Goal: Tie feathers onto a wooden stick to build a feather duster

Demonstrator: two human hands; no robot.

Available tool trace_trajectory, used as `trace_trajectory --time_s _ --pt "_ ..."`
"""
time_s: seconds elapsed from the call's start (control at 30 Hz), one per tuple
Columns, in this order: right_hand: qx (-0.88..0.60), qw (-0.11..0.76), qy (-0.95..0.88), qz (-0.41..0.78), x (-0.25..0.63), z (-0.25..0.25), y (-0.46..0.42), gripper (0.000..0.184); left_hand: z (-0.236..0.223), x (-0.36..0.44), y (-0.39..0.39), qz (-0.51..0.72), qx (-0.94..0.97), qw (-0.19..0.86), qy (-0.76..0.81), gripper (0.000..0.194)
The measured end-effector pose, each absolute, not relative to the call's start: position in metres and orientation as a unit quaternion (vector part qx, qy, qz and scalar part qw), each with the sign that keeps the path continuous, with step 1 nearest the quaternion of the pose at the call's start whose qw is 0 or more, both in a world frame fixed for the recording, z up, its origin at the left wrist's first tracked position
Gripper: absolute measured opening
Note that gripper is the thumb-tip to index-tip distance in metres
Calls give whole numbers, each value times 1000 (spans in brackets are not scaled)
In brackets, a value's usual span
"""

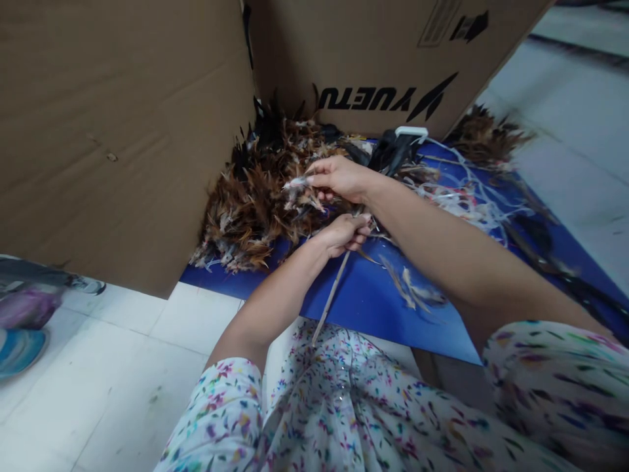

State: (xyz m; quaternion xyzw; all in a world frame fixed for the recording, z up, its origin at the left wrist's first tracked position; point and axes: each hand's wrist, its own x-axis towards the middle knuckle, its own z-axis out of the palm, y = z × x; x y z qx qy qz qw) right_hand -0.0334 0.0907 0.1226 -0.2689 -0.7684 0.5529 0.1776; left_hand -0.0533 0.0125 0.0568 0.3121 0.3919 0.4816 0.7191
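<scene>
My left hand (344, 233) is closed round a thin wooden stick (330, 298) that slants down toward my lap. Just above it my right hand (334, 178) pinches a small tuft of feathers (296, 184) at its fingertips. Both hands hover over a big heap of brown, black and white feathers (250, 210) lying on a blue sheet (373, 298). A few loose feathers (410, 288) lie on the sheet beside my right forearm.
Tall cardboard panels (122, 131) stand behind and left of the heap. White plastic strings (466, 196) and more dark feathers (484, 134) lie at the right. Shoes (29, 308) rest on the white tiled floor (122, 367) at the left.
</scene>
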Motion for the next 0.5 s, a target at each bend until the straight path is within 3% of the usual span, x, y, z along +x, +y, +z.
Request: trace_trajectory --time_s 0.13,0.37,0.5 --pt "-272 161 -804 504 -29 122 95 2 58 -53 12 478 316 725 382 27" --pt "-243 135 -944 179 -57 132 85 18 54 -51 14 473 304 729 390 28" --pt "-270 125 -944 143 -96 133 71 21 46 -47 18 495 234 726 417 22"
